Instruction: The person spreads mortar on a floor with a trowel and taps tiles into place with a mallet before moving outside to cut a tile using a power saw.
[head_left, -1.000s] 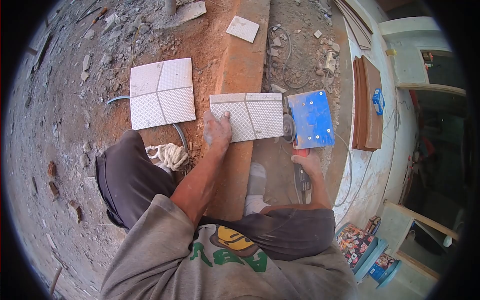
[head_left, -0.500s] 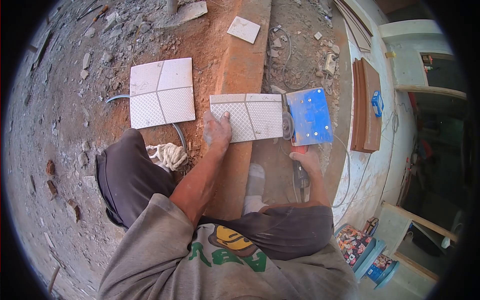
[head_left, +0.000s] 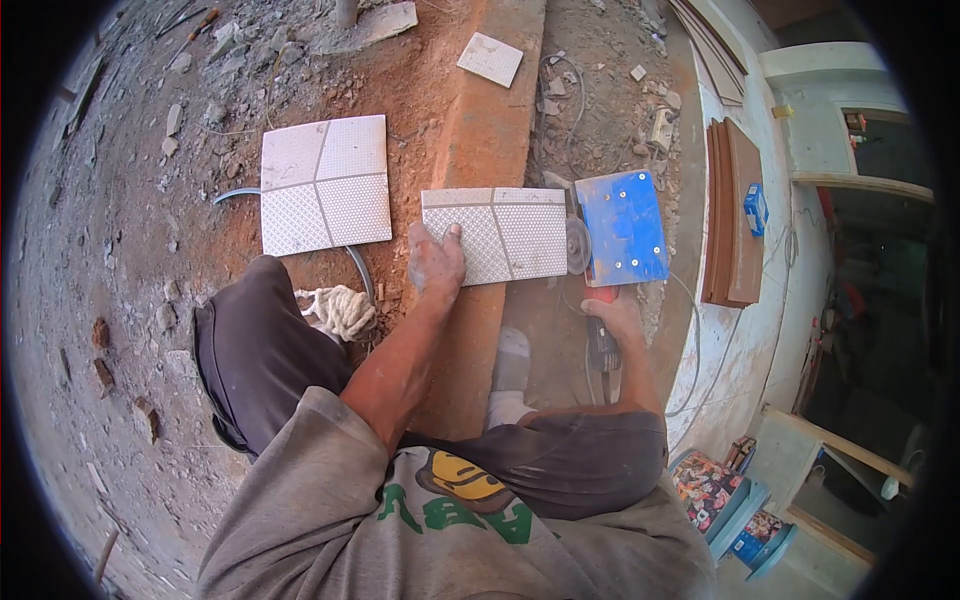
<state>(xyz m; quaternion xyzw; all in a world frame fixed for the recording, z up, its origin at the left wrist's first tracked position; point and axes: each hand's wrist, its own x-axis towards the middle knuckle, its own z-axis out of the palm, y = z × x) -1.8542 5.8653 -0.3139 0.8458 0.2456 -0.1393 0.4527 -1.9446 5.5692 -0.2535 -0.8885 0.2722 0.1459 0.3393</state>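
My left hand (head_left: 437,260) grips the left end of a patterned white tile (head_left: 525,235), thumb on top, over an orange-brown ledge (head_left: 478,135). At the tile's right edge is the round disc (head_left: 577,245) of a power tool. My right hand (head_left: 617,312) is closed around the tool's red and black body (head_left: 603,345). A blue plate (head_left: 622,228) with several screws sits just right of the disc and hides part of the tool. Another patterned tile (head_left: 350,160) lies on the ground to the left.
A small white tile (head_left: 490,60) lies at the top. White rope (head_left: 343,312) is near my left knee. Brown boards (head_left: 732,215) with a blue box (head_left: 755,208) are at the right. A cable (head_left: 696,340) curves past my right arm. Rubble (head_left: 215,110) covers the ground.
The blue plate and the tool in my right hand have shifted slightly, the plate tilting and moving a little up and right. My left hand and its tile have hardly moved.
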